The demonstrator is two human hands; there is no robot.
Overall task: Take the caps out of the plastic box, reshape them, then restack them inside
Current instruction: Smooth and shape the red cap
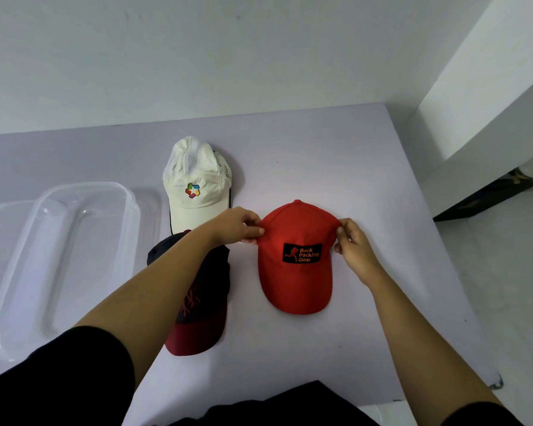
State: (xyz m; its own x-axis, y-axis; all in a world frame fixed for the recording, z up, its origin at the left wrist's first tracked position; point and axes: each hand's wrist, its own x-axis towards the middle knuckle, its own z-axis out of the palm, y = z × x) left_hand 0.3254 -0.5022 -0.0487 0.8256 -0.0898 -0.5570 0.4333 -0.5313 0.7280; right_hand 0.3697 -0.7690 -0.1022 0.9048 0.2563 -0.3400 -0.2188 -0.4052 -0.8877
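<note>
A red cap (296, 281) with a black "Back Packing Gear" patch lies on the table, brim toward me. My left hand (239, 226) pinches the crown's left side and my right hand (353, 244) pinches its right side. A white cap (194, 179) with a colourful logo lies further back on the left. Under my left forearm sits a dark cap with a maroon brim (197, 305), partly hidden. The clear plastic box (59, 256) stands at the left with nothing in it.
The pale lilac table (336, 155) meets a white wall at the back. Its right edge drops to a white floor (511, 302), with a white pillar and a dark base beyond. A second clear plastic piece, perhaps the lid, lies under the box.
</note>
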